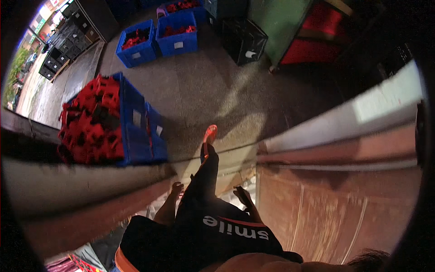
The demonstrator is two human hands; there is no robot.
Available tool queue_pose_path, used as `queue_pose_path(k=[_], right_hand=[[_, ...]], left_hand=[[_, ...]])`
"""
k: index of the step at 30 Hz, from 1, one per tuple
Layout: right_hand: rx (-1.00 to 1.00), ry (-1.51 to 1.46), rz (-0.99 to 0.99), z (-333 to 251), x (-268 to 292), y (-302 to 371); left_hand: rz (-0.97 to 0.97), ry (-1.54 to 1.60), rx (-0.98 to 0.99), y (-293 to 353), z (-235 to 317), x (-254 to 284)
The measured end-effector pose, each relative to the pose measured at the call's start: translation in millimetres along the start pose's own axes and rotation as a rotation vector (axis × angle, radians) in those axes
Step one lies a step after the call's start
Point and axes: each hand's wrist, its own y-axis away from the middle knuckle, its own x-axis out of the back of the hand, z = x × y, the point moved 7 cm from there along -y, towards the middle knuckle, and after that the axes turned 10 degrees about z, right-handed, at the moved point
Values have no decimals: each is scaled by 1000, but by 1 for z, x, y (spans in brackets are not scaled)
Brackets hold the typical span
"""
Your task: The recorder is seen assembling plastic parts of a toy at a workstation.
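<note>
My left hand (177, 187) hangs beside my dark trousers (207, 179), its fingers loosely bent and nothing visible in it. On my other side, my right hand (242, 195) hangs in shadow near the door frame, fingers apart and seemingly holding nothing. Neither hand touches the things around it. One foot in an orange-red shoe (210, 134) is stretched forward past the doorway onto the dark floor (190, 99).
A blue crate (132, 131) heaped with red and black pieces stands front left, another blue crate (156, 131) against it. More blue crates (136, 55) sit farther back. A black box (244, 41) stands near a green panel (285, 27). A reddish door (335, 204) lies right.
</note>
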Motion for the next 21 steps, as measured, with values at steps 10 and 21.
queue_pose_path(k=[10,21], right_hand=[[92,251,611,-170,147,-263],[-31,222,719,115,132,-298]], left_hand=[[-74,-56,-245,-208,456,-109],[-290,-231,-533,-124,843,-455]])
